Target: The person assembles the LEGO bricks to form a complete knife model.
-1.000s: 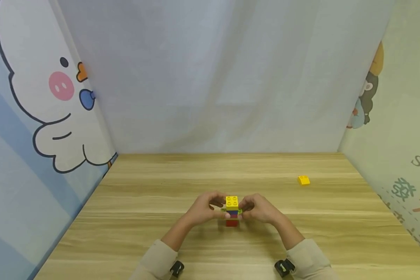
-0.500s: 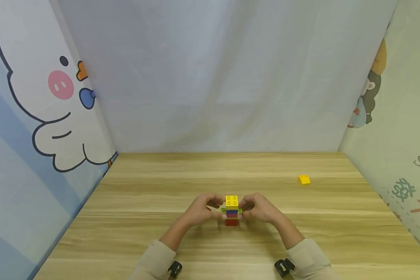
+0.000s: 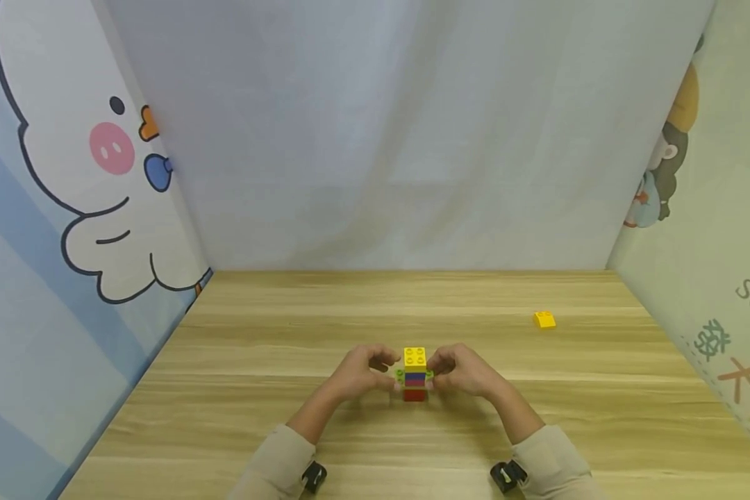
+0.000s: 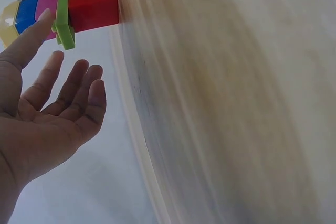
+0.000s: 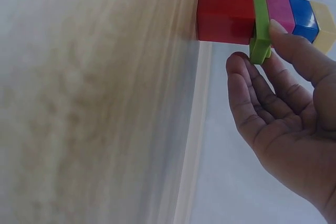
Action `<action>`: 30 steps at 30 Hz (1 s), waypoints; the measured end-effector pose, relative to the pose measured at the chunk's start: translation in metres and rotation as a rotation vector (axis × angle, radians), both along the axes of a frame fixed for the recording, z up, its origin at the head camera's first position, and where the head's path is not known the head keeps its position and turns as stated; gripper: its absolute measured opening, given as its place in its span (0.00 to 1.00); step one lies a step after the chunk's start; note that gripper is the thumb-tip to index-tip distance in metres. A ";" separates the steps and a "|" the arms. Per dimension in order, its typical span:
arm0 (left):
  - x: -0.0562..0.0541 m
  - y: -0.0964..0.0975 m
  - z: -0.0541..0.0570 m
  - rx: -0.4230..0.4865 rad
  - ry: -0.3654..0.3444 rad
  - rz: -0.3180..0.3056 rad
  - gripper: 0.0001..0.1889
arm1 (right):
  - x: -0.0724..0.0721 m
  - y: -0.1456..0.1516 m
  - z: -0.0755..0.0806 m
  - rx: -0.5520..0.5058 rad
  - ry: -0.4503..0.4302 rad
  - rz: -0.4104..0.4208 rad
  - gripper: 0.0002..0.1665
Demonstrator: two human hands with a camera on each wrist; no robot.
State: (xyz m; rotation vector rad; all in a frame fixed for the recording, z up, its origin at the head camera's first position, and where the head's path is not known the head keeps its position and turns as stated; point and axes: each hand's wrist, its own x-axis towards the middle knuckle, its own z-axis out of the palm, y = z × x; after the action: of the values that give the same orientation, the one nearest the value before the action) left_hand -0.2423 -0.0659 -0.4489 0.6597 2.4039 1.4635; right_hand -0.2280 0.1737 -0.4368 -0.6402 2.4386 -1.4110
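A tower of toy building blocks stands upright between the two hands. Its red block (image 5: 226,14) is at the bottom, with a green plate (image 5: 260,22) above that juts out on both sides. Pink (image 5: 280,10), blue (image 5: 304,18) and yellow (image 3: 415,357) blocks are stacked over the plate. At the tower's right, the right hand (image 3: 465,373) pinches the green plate's end between thumb and fingers. The left hand (image 3: 357,373) is at the other side, fingers spread apart and relaxed, its thumb tip close beside the plate's left end.
A small yellow block (image 3: 544,320) with a sloped side lies toward the back right of the wooden table (image 3: 256,319). A pale curtain (image 3: 350,139) hangs behind the table. Printed cartoon panels stand at both sides.
The left thumb has drawn back a little to the left from the tower's front, uncovering the plate's left end. The right hand and the tower have hardly moved. The head view shifts slightly.
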 end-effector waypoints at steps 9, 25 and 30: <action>0.001 0.004 0.002 -0.015 -0.022 -0.046 0.22 | 0.002 0.001 0.002 0.001 -0.027 -0.018 0.16; 0.002 0.010 0.005 -0.028 -0.019 -0.033 0.16 | 0.011 -0.003 0.018 0.032 0.027 0.009 0.14; 0.003 0.010 0.003 -0.033 -0.012 -0.030 0.16 | 0.008 0.001 0.011 0.070 0.053 0.067 0.19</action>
State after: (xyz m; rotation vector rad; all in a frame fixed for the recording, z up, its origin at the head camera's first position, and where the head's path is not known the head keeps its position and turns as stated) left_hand -0.2393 -0.0559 -0.4456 0.6742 2.3929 1.4097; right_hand -0.2200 0.1744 -0.4256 -0.7440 2.4703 -1.2929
